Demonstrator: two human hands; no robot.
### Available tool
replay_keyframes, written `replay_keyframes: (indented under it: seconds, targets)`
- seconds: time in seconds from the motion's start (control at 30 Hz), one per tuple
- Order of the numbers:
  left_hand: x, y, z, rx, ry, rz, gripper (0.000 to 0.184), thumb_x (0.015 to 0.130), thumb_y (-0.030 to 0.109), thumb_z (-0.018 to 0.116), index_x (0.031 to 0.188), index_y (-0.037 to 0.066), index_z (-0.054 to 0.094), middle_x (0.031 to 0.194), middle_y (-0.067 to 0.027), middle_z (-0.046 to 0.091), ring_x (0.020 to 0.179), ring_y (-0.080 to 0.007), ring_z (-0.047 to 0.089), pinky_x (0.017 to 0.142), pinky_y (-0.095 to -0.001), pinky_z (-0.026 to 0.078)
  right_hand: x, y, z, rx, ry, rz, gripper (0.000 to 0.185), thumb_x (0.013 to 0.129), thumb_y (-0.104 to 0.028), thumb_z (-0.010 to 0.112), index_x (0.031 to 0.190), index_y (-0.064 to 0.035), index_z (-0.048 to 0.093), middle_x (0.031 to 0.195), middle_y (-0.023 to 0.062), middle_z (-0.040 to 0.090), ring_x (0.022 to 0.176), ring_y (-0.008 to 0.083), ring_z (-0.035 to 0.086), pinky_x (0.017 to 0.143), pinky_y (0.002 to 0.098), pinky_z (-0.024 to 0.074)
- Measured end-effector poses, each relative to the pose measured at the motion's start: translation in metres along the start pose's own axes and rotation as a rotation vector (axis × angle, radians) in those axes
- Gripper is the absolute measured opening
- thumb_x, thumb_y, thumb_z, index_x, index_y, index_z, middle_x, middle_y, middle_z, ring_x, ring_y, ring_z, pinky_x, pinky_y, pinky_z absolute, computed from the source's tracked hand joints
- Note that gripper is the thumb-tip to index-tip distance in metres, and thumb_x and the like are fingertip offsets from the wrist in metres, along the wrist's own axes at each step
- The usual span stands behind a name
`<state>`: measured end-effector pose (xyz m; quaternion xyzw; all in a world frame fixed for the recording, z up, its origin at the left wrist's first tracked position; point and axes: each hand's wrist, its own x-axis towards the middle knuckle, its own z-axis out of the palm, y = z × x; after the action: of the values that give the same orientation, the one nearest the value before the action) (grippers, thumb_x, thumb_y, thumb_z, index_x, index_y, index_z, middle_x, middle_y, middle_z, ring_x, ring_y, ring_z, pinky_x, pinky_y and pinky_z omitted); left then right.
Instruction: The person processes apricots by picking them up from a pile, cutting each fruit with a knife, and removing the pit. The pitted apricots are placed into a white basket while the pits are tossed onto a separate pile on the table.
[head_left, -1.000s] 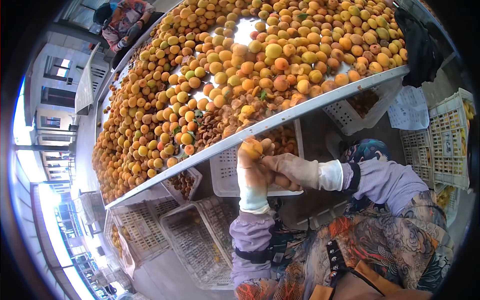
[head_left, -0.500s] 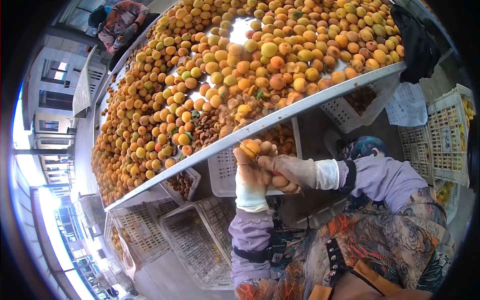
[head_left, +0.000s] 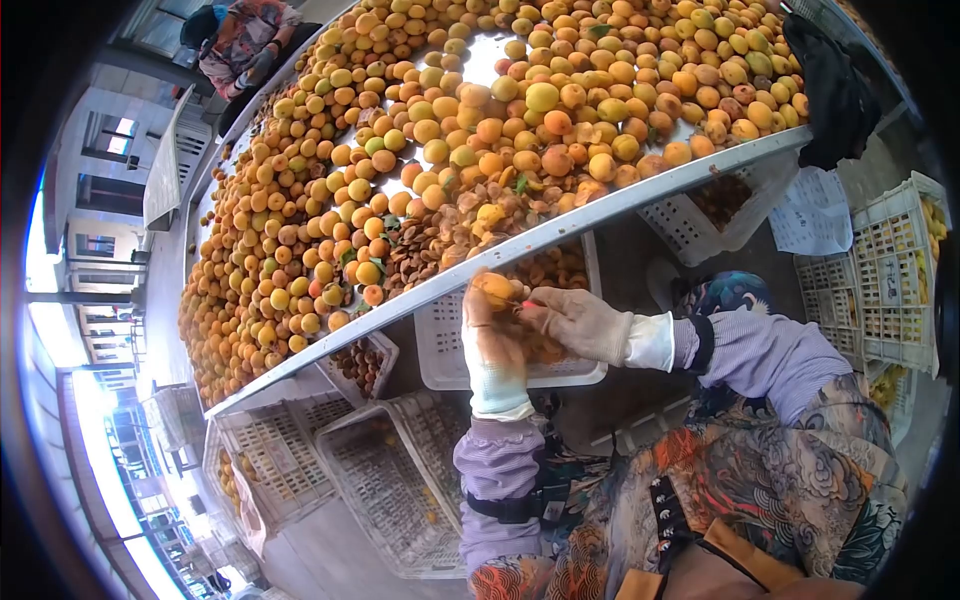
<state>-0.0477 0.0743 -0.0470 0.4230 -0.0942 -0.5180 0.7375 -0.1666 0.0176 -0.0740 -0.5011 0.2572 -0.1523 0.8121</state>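
My left hand, in a pale stained glove, is closed around an orange apricot just below the table's metal edge. Close beside it, my right hand, gloved too, grips a small red-handled tool with its fingertips near the fruit. The tool's working end is too small to make out. Under both hands stands a white plastic crate with orange fruit pieces in it, partly hidden by the hands.
A sloping-looking metal-edged table bears a heap of apricots, with brown stones near its edge. Crates stand below and right. Black cloth hangs over the corner. Another person works at the far side.
My right hand has shifted slightly up and back from my left, its fingers less tightly curled, exposing the red handle. The apricot stays in my left hand, which has turned slightly.
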Motion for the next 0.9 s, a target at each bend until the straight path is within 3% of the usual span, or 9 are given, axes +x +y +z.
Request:
replay_keyframes:
  seconds: [0.07, 0.17, 0.2, 0.27, 0.3, 0.37, 0.8, 0.87, 0.9]
  targets:
    - [-0.003, 0.002, 0.005, 0.138, 0.075, 0.058, 0.042, 0.095, 0.038, 0.048, 0.117, 0.002, 0.051, 0.098, -0.0076, 0.057, 0.084, -0.0165, 0.056, 0.075, -0.0298, 0.048, 0.001, 0.002, 0.005, -0.216, 0.121, -0.294, 0.031, 0.095, -0.035, 0.049, 0.105, -0.0057, 0.055, 0.070, 0.0002, 0.054, 0.056, 0.0089, 0.053, 0.053, 0.0232, 0.0437]
    - [-0.009, 0.003, 0.008, 0.597, 0.103, 0.224, 0.043, 0.095, 0.040, 0.047, 0.114, 0.001, 0.051, 0.096, -0.0069, 0.057, 0.082, -0.0133, 0.054, 0.072, -0.0264, 0.046, 0.007, 0.016, 0.007, 0.035, -0.073, -0.284, 0.033, 0.095, -0.038, 0.047, 0.097, -0.0060, 0.055, 0.063, 0.0001, 0.049, 0.047, 0.0095, 0.047, 0.044, 0.0244, 0.0391]
    - [-0.008, 0.003, 0.006, 0.597, 0.103, 0.225, 0.043, 0.095, 0.040, 0.047, 0.114, 0.001, 0.051, 0.096, -0.0069, 0.057, 0.082, -0.0133, 0.054, 0.072, -0.0264, 0.046, 0.002, 0.005, 0.006, 0.035, -0.074, -0.284, 0.033, 0.095, -0.038, 0.047, 0.097, -0.0060, 0.055, 0.063, 0.0001, 0.049, 0.047, 0.0095, 0.047, 0.044, 0.0244, 0.0391]
    - [-0.006, 0.001, 0.002, 0.657, 0.067, 0.358, 0.051, 0.094, 0.047, 0.046, 0.113, 0.001, 0.053, 0.088, -0.0067, 0.059, 0.076, -0.0136, 0.056, 0.064, -0.0249, 0.046, -0.013, -0.031, 0.006, 0.150, -0.189, 0.310, 0.040, 0.095, -0.046, 0.043, 0.085, -0.0079, 0.052, 0.053, -0.0015, 0.042, 0.038, 0.0092, 0.037, 0.034, 0.0251, 0.0289]
    - [-0.006, 0.002, 0.002, 0.657, 0.068, 0.357, 0.051, 0.094, 0.047, 0.046, 0.113, 0.001, 0.053, 0.088, -0.0067, 0.059, 0.076, -0.0136, 0.056, 0.064, -0.0249, 0.046, -0.016, -0.038, 0.009, 0.151, -0.189, 0.310, 0.040, 0.095, -0.046, 0.043, 0.085, -0.0079, 0.052, 0.053, -0.0015, 0.042, 0.038, 0.0092, 0.037, 0.034, 0.0251, 0.0289]
    - [-0.007, 0.005, 0.002, 0.600, 0.043, 0.305, 0.053, 0.093, 0.048, 0.046, 0.113, 0.000, 0.052, 0.085, -0.0059, 0.058, 0.075, -0.0144, 0.056, 0.069, -0.0254, 0.046, -0.019, -0.047, 0.017, 0.361, -0.218, 0.481, 0.047, 0.094, -0.055, 0.035, 0.078, -0.0118, 0.046, 0.045, -0.0062, 0.028, 0.033, 0.0057, 0.023, 0.032, 0.0226, 0.0203]
    - [-0.013, 0.013, 0.012, 0.325, -0.164, 0.198, 0.061, 0.093, 0.051, 0.044, 0.121, -0.003, 0.046, 0.089, -0.0090, 0.059, 0.084, -0.0166, 0.057, 0.079, -0.0286, 0.046, -0.025, -0.056, 0.014, 0.438, -0.345, 0.467, 0.046, 0.096, -0.051, 0.033, 0.078, -0.0110, 0.046, 0.045, -0.0064, 0.030, 0.034, 0.0051, 0.026, 0.033, 0.0216, 0.0226]
    - [-0.006, 0.013, 0.002, 0.421, -0.112, 0.305, 0.061, 0.093, 0.051, 0.045, 0.121, -0.004, 0.045, 0.088, -0.0091, 0.059, 0.085, -0.0168, 0.057, 0.080, -0.0291, 0.046, -0.018, -0.041, 0.009, 0.009, -0.221, 0.160, 0.041, 0.095, -0.047, 0.042, 0.081, -0.0095, 0.049, 0.050, -0.0049, 0.038, 0.037, 0.0053, 0.032, 0.034, 0.0219, 0.0251]
    - [-0.002, 0.016, -0.003, 0.514, -0.053, 0.410, 0.062, 0.092, 0.050, 0.046, 0.122, -0.004, 0.045, 0.088, -0.0092, 0.059, 0.085, -0.0170, 0.057, 0.081, -0.0297, 0.045, -0.020, -0.043, 0.008, 0.009, -0.220, 0.155, 0.041, 0.095, -0.047, 0.042, 0.081, -0.0095, 0.049, 0.050, -0.0049, 0.038, 0.037, 0.0053, 0.032, 0.034, 0.0219, 0.0251]
